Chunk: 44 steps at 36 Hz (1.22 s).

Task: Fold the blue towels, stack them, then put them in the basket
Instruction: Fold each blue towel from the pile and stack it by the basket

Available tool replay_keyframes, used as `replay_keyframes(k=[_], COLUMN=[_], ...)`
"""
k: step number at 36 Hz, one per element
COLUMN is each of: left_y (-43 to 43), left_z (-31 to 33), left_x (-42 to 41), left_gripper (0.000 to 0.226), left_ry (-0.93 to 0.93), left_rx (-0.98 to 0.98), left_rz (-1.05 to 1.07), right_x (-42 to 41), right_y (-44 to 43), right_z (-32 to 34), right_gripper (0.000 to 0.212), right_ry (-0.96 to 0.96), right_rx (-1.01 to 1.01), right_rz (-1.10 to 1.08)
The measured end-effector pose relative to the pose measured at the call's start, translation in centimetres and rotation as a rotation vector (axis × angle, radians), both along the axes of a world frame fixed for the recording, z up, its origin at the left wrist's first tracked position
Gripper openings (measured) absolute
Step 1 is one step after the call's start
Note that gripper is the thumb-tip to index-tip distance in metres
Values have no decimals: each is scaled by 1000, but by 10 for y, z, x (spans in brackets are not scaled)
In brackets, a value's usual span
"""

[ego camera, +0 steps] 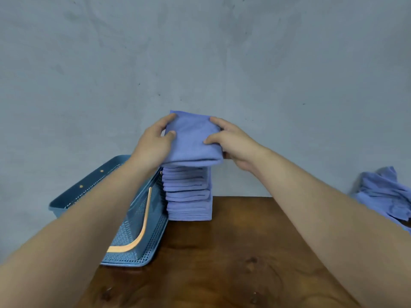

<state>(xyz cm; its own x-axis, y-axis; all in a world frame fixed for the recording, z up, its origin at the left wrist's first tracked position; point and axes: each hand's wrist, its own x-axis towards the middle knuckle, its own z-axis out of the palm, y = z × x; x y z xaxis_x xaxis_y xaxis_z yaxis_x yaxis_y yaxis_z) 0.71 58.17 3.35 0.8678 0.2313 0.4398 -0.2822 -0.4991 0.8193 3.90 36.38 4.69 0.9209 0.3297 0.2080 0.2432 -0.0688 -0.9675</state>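
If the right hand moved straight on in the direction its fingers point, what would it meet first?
The right hand grips the folded towel atop the stack, so that comes first; beyond it, probably the left hand, though depth is unclear.

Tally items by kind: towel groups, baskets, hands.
Towel groups: 3 (held folded towel, stack, loose heap)
Baskets: 1 (blue basket)
Hands: 2 (left hand, right hand)
Total: 6
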Motion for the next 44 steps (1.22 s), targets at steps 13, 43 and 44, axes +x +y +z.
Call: replay_keyframes(k=[13, 43, 44], left_y=[17, 27, 24], left_z=[-9, -17, -16], left_x=[96, 79, 72], left_gripper=[59, 49, 48], left_ry=[287, 187, 144], left_rx=[-5, 300, 342], left_rz=[-7, 239, 230], right_x=[86, 83, 78], right_y=[43, 16, 9], right_z=[-9, -32, -33], right_gripper=[29, 58, 58], right_ry=[74, -2, -2], right_rx=[-194, -369, -364], right_rz=[-74, -179, -185])
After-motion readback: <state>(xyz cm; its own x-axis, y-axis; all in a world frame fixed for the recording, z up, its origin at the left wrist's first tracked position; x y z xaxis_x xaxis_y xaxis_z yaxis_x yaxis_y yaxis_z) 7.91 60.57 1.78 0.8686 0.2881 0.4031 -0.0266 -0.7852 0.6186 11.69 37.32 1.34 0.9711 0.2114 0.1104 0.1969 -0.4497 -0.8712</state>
